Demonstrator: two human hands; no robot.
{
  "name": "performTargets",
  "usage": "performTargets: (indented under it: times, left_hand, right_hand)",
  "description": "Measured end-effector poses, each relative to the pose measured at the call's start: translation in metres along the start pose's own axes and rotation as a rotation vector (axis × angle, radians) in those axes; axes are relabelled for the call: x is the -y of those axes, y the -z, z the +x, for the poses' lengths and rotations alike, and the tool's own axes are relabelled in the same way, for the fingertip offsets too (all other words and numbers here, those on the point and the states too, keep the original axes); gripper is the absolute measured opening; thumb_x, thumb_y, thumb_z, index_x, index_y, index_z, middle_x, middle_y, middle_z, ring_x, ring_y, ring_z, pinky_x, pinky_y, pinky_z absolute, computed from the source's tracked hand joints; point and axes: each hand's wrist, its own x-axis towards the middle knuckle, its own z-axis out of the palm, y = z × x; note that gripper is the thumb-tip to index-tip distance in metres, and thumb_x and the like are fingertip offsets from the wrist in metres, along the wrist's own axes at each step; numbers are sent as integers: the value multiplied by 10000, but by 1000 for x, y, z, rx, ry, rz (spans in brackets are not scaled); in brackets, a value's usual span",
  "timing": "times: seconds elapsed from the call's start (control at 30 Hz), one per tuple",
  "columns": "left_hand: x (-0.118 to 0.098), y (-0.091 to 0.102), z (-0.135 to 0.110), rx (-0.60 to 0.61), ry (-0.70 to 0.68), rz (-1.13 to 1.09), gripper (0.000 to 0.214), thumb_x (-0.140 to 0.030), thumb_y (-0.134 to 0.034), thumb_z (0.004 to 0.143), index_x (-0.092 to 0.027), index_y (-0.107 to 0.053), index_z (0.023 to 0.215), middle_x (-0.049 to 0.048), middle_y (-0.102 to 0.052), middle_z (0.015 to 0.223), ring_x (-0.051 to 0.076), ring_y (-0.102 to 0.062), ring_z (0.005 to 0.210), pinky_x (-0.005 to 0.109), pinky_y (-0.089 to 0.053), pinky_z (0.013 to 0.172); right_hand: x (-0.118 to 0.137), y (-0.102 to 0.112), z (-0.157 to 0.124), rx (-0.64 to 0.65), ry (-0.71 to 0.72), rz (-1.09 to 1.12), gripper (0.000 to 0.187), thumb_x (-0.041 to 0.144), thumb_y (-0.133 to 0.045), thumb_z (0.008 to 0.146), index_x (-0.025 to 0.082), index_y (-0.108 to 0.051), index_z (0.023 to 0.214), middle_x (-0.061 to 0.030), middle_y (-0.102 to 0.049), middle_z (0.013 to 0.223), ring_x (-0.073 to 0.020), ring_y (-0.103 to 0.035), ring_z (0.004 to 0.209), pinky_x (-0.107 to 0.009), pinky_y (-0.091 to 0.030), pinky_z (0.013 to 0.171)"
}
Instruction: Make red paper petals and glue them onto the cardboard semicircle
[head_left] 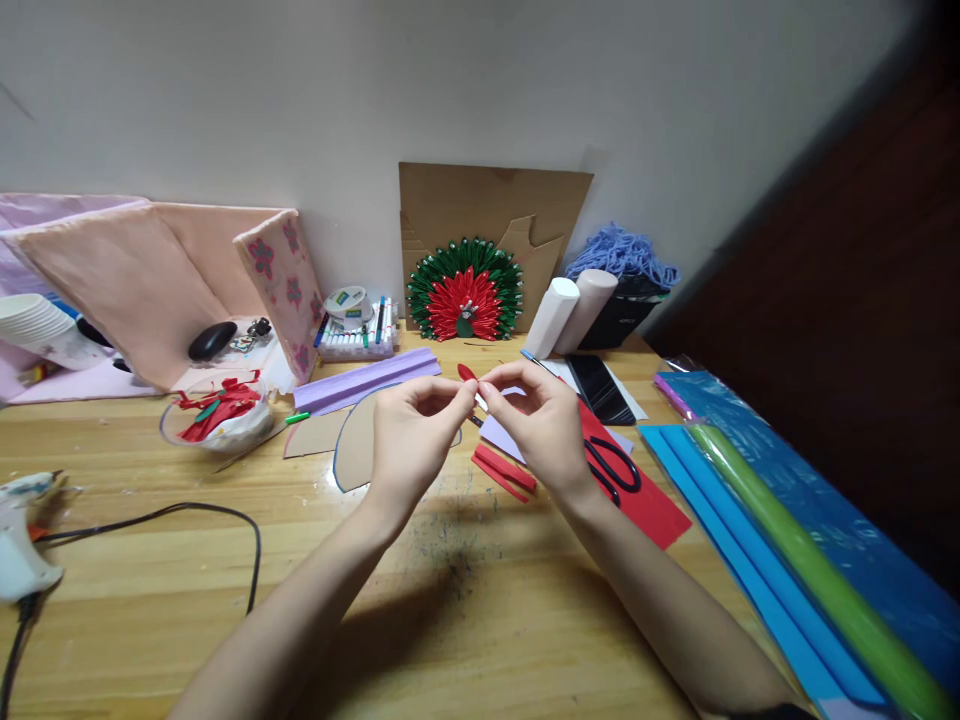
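Note:
Above the middle of the wooden table, my left hand [416,430] and my right hand [540,425] meet fingertip to fingertip. Both are closed in a pinch on a small red petal-shaped piece [466,373], whose pointed end sticks up between them. Its lower end is hidden by my fingers. Under my right hand lie red strips [504,472] and a lilac sheet [501,440]. Black-handled scissors [626,470] rest on a red sheet [660,515] beside my right wrist. Cardboard pieces [356,440] lie beyond my left hand.
A red and green peacock-like fan [465,295] stands against cardboard [495,190] at the back. Left are a bowl of red scraps [176,425], lilac paper [367,380], markers [360,340] and a corded glue gun [26,560]. Blue sheets [757,560] and a green roll [795,550] lie right.

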Motion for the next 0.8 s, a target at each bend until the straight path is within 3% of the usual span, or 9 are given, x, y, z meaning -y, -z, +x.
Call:
performTargets:
  times: [0.27,0.4,0.63,0.8]
  left_hand:
    - [-1,-1,0,2,1,-4,238,-369,-713,677,-131,-709,676,46,-680,624,135,-618,583,188,-453,474]
    - [-1,-1,0,8,-12,-19,235,-364,-714,679,-129,-711,680,48,-685,639,141,-629,618,210,-492,558]
    - [3,-1,0,32,-71,-40,219,-355,-692,708,-139,-712,740,46,-697,695,140,-629,644,219,-492,594]
    - [6,-1,-1,11,-129,-9,224,-360,-682,717,-141,-709,754,49,-699,724,147,-633,659,232,-498,628]
  right_hand:
    - [4,-1,-4,-32,160,-135,41,219,-602,794,190,-630,801,-19,-624,784,-140,-601,724,-262,-516,654]
    - [6,0,-4,-73,254,-234,28,204,-596,791,203,-623,787,-18,-612,776,-147,-588,721,-275,-512,664]
    - [-2,3,3,47,18,22,105,299,-607,806,197,-582,816,-8,-627,788,-141,-614,749,-266,-506,701]
    - [-3,4,5,59,37,45,115,297,-629,796,200,-588,840,-8,-639,810,-140,-621,767,-273,-509,730]
